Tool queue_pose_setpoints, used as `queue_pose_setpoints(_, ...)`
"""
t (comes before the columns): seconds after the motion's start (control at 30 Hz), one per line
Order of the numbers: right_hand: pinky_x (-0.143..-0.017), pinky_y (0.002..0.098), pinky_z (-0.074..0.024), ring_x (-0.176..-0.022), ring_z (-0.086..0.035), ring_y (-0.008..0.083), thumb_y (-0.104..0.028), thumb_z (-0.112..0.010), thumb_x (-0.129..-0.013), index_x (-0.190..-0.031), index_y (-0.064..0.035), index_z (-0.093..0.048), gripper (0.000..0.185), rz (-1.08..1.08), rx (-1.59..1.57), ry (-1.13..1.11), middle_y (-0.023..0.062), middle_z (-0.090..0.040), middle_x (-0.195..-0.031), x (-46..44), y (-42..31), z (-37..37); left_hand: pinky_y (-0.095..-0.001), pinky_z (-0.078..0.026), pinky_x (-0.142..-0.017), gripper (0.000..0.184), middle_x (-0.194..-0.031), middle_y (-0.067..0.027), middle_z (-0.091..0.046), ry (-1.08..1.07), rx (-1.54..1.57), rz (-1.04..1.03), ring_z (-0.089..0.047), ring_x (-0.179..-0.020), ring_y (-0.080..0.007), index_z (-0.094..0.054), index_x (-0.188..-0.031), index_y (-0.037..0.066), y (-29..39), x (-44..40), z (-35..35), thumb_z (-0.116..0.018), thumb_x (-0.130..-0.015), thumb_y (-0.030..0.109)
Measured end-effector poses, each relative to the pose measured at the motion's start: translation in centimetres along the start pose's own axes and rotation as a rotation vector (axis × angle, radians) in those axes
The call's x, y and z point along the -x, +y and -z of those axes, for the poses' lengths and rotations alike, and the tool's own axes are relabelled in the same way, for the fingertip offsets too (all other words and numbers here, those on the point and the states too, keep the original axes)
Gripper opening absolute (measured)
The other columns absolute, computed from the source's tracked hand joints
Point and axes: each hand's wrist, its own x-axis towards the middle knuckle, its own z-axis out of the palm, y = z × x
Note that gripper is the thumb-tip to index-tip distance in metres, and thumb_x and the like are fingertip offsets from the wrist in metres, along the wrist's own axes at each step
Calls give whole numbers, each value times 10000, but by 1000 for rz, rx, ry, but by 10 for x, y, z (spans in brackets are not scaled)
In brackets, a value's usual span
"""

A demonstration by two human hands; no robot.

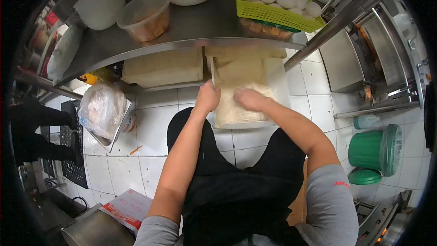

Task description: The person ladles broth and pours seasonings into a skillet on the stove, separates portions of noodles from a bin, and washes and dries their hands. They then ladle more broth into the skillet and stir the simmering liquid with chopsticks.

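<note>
Under the metal counter, a white rectangular bin stands pulled out, with a pale, flour-like powder inside. My left hand is closed on the bin's left side wall. Inside the bin, my right hand is down at the powder; motion smears its fingers, so their pose and anything in them cannot be made out.
On the metal counter stand a green basket of eggs, a plastic tub and stacked bowls. To the left, a metal tray bears a bagged item. A green bucket is at right. Another person's legs show far left.
</note>
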Motion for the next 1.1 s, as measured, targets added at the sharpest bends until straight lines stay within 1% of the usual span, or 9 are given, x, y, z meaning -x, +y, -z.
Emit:
queue_pose_setpoints(0.17,-824,530,-485,-972,-616,446,-292,-484,-1029,-982,-6,-586,307,-280,-82,14,256,-651,-1004,11,-7,57,-522,-519,-864,363,-1037,-357,-657,45,-43,-32,-634,-1000,-513,-605,-1165,-67,-10,-8,-7,-567,-914,194)
queue_pose_setpoints(0.27,-843,552,-470,-968,-612,463,-300,-496,-1030,-1029,-14,-582,299,-317,-223,157,271,-656,-992,7,-15,62,-522,-527,-841,363,-1049,-354,-657,61,-83,-57,-643,-977,-509,-599,-1171,-65,-5,-4,-4,-558,-924,198)
queue_pose_setpoints(0.43,-994,543,-452,-1200,-514,492,-473,-691,-880,-1301,-73,-547,599,-230,-20,78,306,-532,-1309,38,11,46,-521,-516,-891,349,-1077,-351,-654,19,-4,5,-634,-1029,-501,-598,-1176,-59,-3,-1,-3,-547,-941,193)
queue_pose_setpoints(0.57,-1103,549,-394,-1364,-363,527,-472,-844,-720,-1453,-120,-463,898,-402,-22,-121,315,-354,-1504,64,-8,30,-540,-496,-931,347,-1092,-361,-643,26,-42,-16,-604,-1080,-512,-597,-1161,-65,4,0,-2,-566,-932,194)
queue_pose_setpoints(0.67,-982,511,-503,-1271,-503,478,-415,-860,-725,-1404,-125,-519,814,-338,15,-55,283,-465,-1436,54,-4,26,-545,-493,-931,330,-1080,-366,-642,57,-52,-45,-603,-1069,-519,-602,-1134,-65,-7,-9,-8,-558,-928,190)
queue_pose_setpoints(0.87,-892,461,-543,-1081,-651,386,-533,-749,-810,-1286,-87,-596,671,-393,47,-166,246,-668,-1179,17,-15,78,-551,-485,-936,322,-1070,-370,-642,69,-47,-92,-598,-1068,-528,-609,-1130,-62,-7,-8,-5,-551,-917,172)
queue_pose_setpoints(0.9,-947,472,-518,-1144,-623,394,-614,-706,-807,-1350,-81,-565,774,-430,70,-349,269,-647,-1228,3,-7,78,-541,-488,-930,328,-1070,-365,-645,64,-44,-72,-604,-1067,-520,-612,-1140,-58,-7,-7,-4,-551,-919,176)
queue_pose_setpoints(1.0,-1013,462,-485,-1200,-591,414,-558,-788,-747,-1467,-77,-454,928,-350,-230,-162,293,-600,-1304,2,-14,91,-530,-492,-927,332,-1076,-358,-649,40,-39,-25,-611,-1067,-510,-614,-1154,-53,-2,-3,-3,-554,-920,174)
queue_pose_setpoints(1.1,-1036,455,-457,-1216,-572,442,-414,-868,-673,-1534,-51,-324,1080,-240,-196,-130,295,-591,-1314,32,45,41,-543,-486,-945,314,-1089,-358,-647,25,-59,-24,-601,-1075,-519,-604,-1146,-61,6,0,6,-557,-917,149)
